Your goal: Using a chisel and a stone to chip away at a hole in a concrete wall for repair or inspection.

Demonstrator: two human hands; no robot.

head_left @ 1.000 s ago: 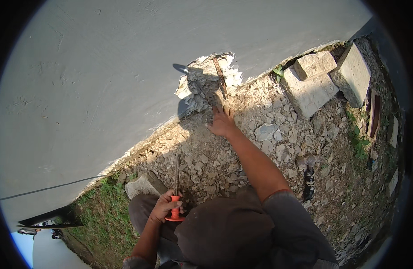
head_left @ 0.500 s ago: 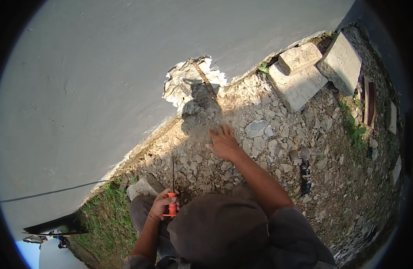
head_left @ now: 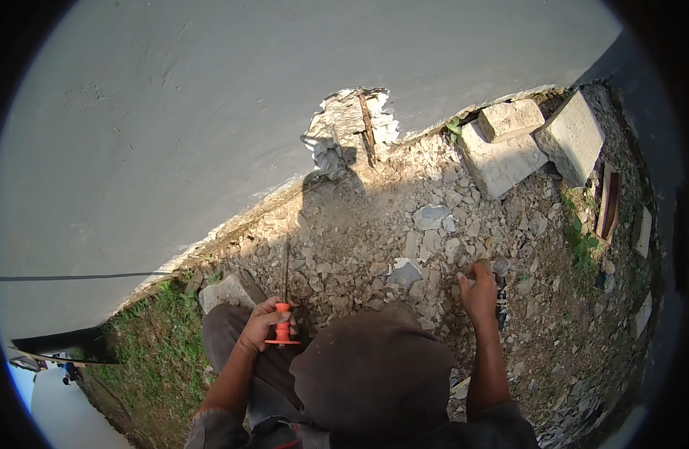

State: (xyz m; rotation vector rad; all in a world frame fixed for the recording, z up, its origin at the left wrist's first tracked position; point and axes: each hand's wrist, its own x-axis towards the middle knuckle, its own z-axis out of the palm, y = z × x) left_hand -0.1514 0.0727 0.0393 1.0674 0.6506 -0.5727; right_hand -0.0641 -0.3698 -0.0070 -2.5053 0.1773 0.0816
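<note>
My left hand (head_left: 266, 323) is wrapped round the orange guarded grip of a chisel (head_left: 283, 314). The steel shank points up and away from me, over the rubble. Over broken pieces to the right, my right hand (head_left: 479, 294) has curved fingers with a gap between thumb and forefinger, and nothing shows in it. Right beside it lies a hammer-like tool (head_left: 501, 305) with a dark handle, partly covered by the hand. Ahead, the grey wall (head_left: 172, 135) has a ragged broken patch (head_left: 337, 123) at its base, where a rusty brown bar (head_left: 367, 127) stands exposed.
Loose rubble (head_left: 337, 224) covers the ground along the wall. Pale blocks (head_left: 501, 153) are stacked at the far right, near reddish-brown strips (head_left: 610, 202). A stone (head_left: 228, 293) sits by my left knee, next to grass (head_left: 161, 344). A dark cable (head_left: 75, 278) crosses the left side.
My right hand has left the rubble below the broken patch and come back to the right, beside the hammer-like tool. The chisel stays in my left hand. The view has shifted slightly.
</note>
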